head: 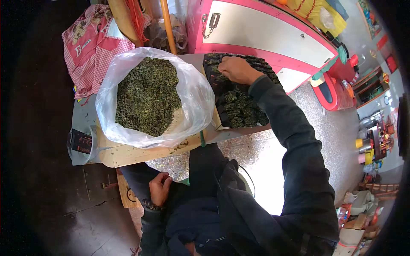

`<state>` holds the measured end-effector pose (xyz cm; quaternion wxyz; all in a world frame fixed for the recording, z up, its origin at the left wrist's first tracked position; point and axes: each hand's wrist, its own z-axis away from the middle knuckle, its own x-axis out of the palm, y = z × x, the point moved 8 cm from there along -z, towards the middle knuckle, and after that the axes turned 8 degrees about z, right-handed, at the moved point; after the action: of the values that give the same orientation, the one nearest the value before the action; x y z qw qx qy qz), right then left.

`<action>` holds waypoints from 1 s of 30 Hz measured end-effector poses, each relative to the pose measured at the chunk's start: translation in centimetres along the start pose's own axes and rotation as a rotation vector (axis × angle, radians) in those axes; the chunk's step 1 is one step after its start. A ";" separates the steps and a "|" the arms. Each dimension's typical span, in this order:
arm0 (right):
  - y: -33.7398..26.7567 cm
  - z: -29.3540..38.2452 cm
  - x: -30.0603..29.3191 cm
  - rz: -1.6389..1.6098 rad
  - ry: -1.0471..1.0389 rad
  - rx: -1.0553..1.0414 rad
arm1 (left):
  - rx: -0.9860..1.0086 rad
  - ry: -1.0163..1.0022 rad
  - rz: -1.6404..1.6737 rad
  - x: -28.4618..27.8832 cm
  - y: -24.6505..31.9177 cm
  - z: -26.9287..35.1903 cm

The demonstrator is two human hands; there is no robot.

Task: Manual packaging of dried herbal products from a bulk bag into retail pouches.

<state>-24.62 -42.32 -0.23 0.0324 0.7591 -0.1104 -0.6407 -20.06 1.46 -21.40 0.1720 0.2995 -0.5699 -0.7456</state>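
My right hand (238, 69), fingers bent downward, reaches over a shallow cardboard box (223, 129) packed with rows of small black packets (217, 84). Dark curled leaves, which look like tea, fill the open packets (237, 107). The fingertips are at the packets near the box's far side, but what they grip is hidden. Left of the box stands a clear plastic bag (198, 96), its mouth wide, holding a heap of loose green leaves (145, 96). My left hand (159, 188) rests on my thigh with curled fingers and no object visible in it.
A clear plastic container (95, 144) with a black packet (81, 141) stands at the table's left end. Stray leaves lie on the tan board (128, 155) under the bag. Behind are a checked cloth (96, 57), a wooden pole (168, 27) and a pink-and-white cabinet (256, 28).
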 end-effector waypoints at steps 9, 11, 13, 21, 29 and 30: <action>-0.1 0.1 -4.4 -0.056 0.087 -0.064 | 0.017 -0.011 -0.019 0.1 0.4 0.0; 0.2 0.4 -4.8 -0.059 0.067 -0.054 | 0.043 -0.030 -0.041 0.2 0.6 -0.1; 0.1 0.7 -5.4 -0.057 0.079 -0.062 | 0.068 -0.017 -0.046 0.1 0.9 0.1; 0.0 1.2 -8.3 -0.081 0.143 -0.075 | 0.074 -0.023 -0.033 0.2 0.5 0.1; -0.7 1.1 -9.9 0.000 0.054 -0.036 | 0.053 -0.006 -0.020 0.1 -0.4 0.2; -0.5 1.3 -10.0 0.000 0.053 -0.035 | 0.053 -0.007 -0.020 0.1 -0.3 0.2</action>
<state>-27.33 -39.63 9.09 0.0485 0.7753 -0.0982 -0.6220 -20.20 1.62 -21.69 0.1544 0.3071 -0.5869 -0.7331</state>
